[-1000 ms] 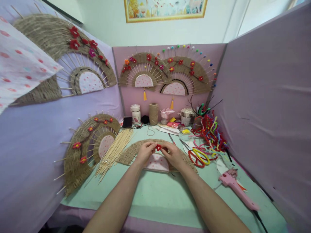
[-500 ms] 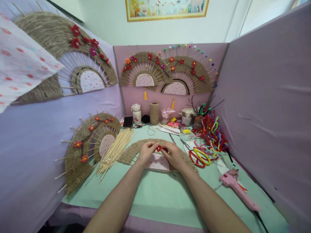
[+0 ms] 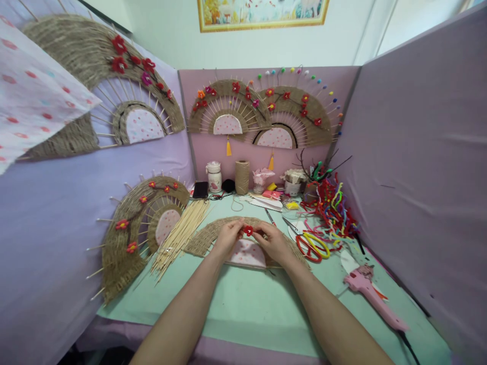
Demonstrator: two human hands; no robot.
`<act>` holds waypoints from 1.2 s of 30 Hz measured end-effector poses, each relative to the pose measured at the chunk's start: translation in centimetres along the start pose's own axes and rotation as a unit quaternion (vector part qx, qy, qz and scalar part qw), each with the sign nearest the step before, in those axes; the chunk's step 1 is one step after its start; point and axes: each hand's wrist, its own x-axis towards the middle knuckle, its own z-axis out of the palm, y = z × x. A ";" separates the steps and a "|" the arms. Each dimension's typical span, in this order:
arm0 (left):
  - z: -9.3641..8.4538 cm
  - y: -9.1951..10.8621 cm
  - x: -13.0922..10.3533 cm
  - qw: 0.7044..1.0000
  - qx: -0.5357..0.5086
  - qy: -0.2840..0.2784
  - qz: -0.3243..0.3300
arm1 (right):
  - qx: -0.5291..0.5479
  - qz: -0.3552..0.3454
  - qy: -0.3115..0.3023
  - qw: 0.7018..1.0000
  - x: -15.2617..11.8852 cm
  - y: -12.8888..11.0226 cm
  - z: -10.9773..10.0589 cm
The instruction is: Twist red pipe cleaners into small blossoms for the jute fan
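A small red flower, apparently of fuzzy pipe cleaner, is pinched between my two hands. My left hand grips its left side with thumb and fingertips. On the flower's right edge, my right hand has its fingers closed. Beneath both hands lies a half-round fan wrapped in brown twine, flat on the table. The fan's centre is a white half-circle of dotted cloth. My hands and wrists hide parts of the twine band.
Bamboo sticks lie left, beside a finished fan. Scissors, a pink glue gun and tangled pipe cleaners are on the right. A twine spool and a lidded jar stand behind. Purple panels enclose the table.
The red flower has turned slightly and shows more of its face. My left fingers have shifted a little to the left; both hands otherwise stay over the fan.
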 end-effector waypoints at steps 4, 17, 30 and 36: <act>0.1 0.2 -0.1 1.000 0.006 -0.019 -0.008 | 0.006 0.002 -0.017 1.000 -0.1 0.0 0.0; -0.5 0.3 -0.1 0.993 0.066 -0.072 -0.060 | 0.012 0.014 -0.076 0.997 -0.2 0.1 0.1; -0.4 0.2 -0.3 0.992 0.065 -0.039 -0.096 | -0.013 0.002 -0.078 0.997 -0.2 0.5 0.1; 0.1 0.7 -0.5 0.993 -0.022 -0.010 -0.119 | 0.004 0.030 0.016 0.999 0.1 0.3 -0.3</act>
